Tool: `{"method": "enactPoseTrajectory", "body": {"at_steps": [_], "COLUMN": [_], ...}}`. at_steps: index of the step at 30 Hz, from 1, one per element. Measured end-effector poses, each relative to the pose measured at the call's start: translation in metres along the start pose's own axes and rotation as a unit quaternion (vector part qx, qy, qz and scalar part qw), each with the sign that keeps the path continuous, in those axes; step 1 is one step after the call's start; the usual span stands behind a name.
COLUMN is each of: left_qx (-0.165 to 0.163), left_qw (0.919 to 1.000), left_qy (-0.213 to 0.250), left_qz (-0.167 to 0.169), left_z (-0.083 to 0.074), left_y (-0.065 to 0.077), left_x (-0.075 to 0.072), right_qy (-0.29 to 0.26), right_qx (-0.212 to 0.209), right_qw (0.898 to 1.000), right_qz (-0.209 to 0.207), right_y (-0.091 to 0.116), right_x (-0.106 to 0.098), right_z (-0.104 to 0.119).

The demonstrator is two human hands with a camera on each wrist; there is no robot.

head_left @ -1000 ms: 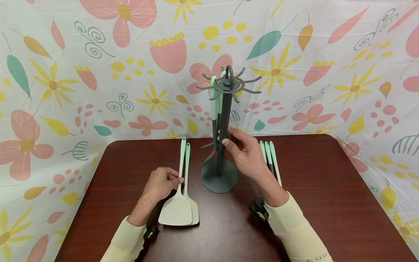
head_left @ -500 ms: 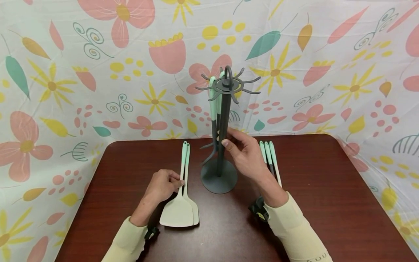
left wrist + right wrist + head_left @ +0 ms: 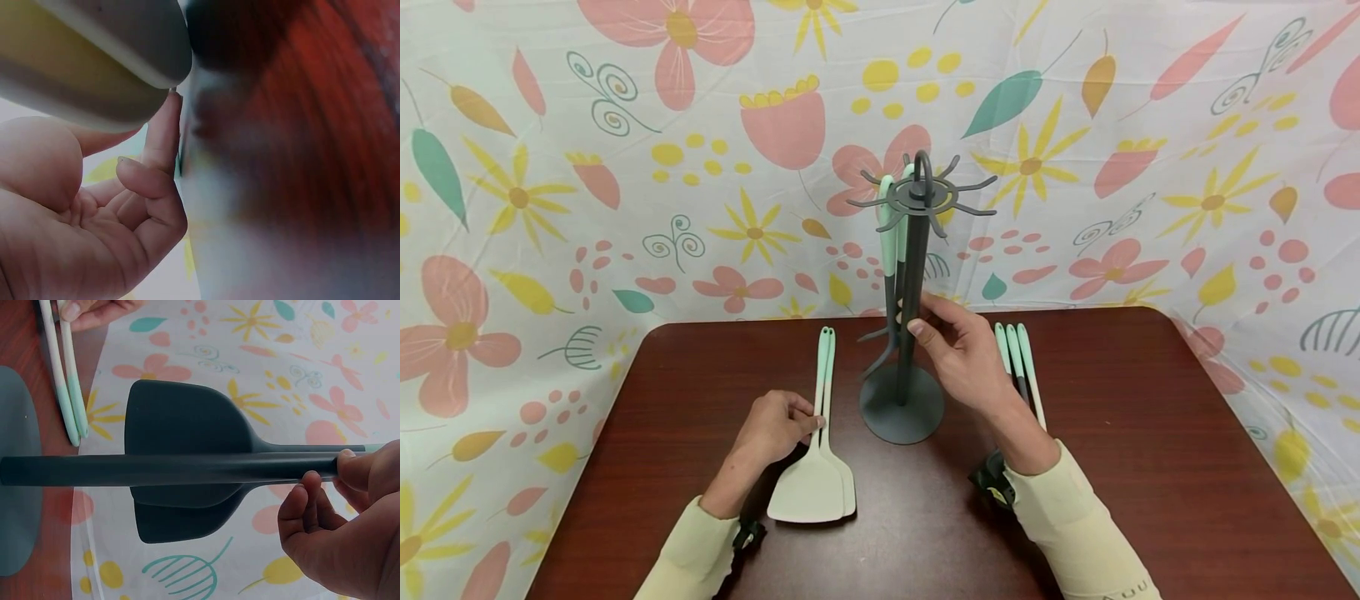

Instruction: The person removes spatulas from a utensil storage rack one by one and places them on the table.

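Two pale spatulas with mint handle ends lie on the left of the table, the upper spatula [image 3: 806, 493] overlapping the lower spatula [image 3: 849, 487]. My left hand [image 3: 773, 427] pinches the upper one's handle between thumb and fingers. In the left wrist view, the pale blades fill the upper left above the left hand [image 3: 69, 244]. A dark grey utensil stand [image 3: 914, 283] stands upright in the middle, its round base on the table. My right hand [image 3: 964, 354] grips its pole. Two dark spatulas [image 3: 187, 412] with mint handles hang behind the pole from the hooked top ring.
Several utensils with mint handles [image 3: 1015, 346] lie right of the stand, partly hidden by my right forearm. The dark red wooden table [image 3: 1150, 433] ends at the back against a flower-patterned cloth [image 3: 1075, 75].
My left hand has drawn the upper pale spatula slightly right and nearer to me, so both handle tops now sit side by side. My right hand and the stand have stayed put.
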State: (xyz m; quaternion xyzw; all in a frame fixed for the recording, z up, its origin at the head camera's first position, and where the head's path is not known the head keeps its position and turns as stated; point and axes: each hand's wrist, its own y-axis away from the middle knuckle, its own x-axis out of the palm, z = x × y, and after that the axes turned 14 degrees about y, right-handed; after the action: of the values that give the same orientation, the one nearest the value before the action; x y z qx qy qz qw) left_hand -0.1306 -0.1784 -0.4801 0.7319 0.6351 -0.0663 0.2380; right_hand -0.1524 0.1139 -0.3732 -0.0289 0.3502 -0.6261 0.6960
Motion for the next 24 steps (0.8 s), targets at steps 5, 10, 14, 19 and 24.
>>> {"method": "enactPoseTrajectory", "body": {"at_steps": [5, 10, 14, 19, 24], "left_qx": [-0.004, -0.009, -0.01, -0.005, -0.003], "left_qw": [1.0, 0.9999, 0.9999, 1.0, 0.9999], "left_qy": [-0.004, -0.003, -0.003, 0.004, 0.012], "left_qz": [0.002, 0.005, 0.006, 0.006, 0.005], "left_z": [-0.0002, -0.0008, -0.0006, 0.0007, 0.0017], "left_y": [0.0005, 0.0005, -0.0002, -0.0015, -0.0011], "left_x": [-0.0008, -0.0016, -0.0016, -0.0004, 0.0003], "right_qy": [0.001, 0.0, -0.006, -0.009, -0.01], "right_qx": [0.003, -0.004, -0.007, -0.005, -0.004], "right_qw": [1.0, 1.0, 1.0, 1.0, 1.0], "right_qz": [0.001, 0.001, 0.002, 0.001, 0.001], "right_y": [0.0004, -0.0002, -0.0007, -0.0007, -0.0005], "right_x": [-0.0002, -0.0003, -0.0002, -0.0003, 0.0004], "right_z": [0.0007, 0.0007, 0.0003, 0.0002, -0.0007]}}
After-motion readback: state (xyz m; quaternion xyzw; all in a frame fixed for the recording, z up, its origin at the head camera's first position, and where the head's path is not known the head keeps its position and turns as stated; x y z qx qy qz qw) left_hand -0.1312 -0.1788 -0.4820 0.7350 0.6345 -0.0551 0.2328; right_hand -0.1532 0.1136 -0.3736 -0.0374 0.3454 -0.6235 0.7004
